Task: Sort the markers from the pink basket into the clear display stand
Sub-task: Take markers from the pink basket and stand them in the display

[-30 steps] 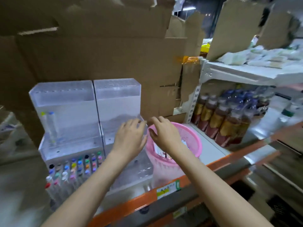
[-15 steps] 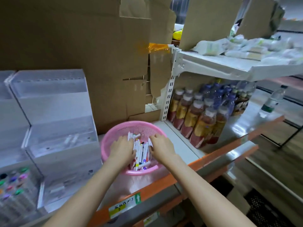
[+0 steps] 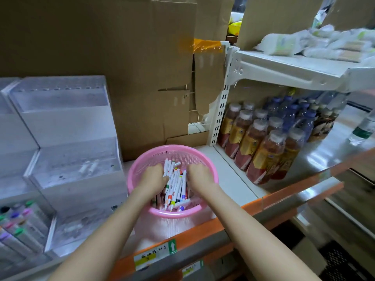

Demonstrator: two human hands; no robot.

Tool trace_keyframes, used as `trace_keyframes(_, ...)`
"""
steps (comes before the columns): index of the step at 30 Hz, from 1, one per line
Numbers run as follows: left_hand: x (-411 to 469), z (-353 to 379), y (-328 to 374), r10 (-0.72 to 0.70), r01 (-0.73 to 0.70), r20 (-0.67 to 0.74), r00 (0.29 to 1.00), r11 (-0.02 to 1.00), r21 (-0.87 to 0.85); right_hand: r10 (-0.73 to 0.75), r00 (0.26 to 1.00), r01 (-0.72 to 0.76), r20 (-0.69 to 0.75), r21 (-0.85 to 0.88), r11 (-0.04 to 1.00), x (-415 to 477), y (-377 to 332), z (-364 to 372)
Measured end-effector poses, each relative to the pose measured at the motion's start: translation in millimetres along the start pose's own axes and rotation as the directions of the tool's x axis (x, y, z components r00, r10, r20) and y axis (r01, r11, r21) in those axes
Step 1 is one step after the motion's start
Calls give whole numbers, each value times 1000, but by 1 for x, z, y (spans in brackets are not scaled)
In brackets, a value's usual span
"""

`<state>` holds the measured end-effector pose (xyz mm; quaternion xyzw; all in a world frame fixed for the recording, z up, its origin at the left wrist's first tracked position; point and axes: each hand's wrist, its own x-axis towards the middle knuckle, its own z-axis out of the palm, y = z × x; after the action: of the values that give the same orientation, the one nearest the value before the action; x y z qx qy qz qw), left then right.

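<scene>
Step in hand: pickup. My left hand [image 3: 152,177] and right hand [image 3: 199,175] are both down inside the pink basket [image 3: 213,169], fingers buried among the markers [image 3: 176,185] lying between them. I cannot tell whether either has closed on one.

Markers: slim white barrels, coloured bands. Basket: round, perforated plastic.

Next, in my judgement: pinch a few and carry them to the stepped clear display stand [image 3: 77,165], left of my left hand.

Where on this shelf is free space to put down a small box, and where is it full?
The white shelf is bare between the pink basket and the bottles. Left of the basket, the clear stand leaves only a narrow gap. The basket itself is crowded with markers.
</scene>
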<state>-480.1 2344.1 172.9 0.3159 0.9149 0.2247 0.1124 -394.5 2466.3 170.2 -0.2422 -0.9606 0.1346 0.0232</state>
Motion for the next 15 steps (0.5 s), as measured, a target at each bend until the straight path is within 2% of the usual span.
trace_keyframes(7,6,5,-4,-118,118,7,993,983,-141,97,994,-102,42,124,987,2,-7,1)
trace_keyframes(15,9,4,-4,-68,71,29,997,993,-95,62,998,-65,25,178,982,3,-13,3)
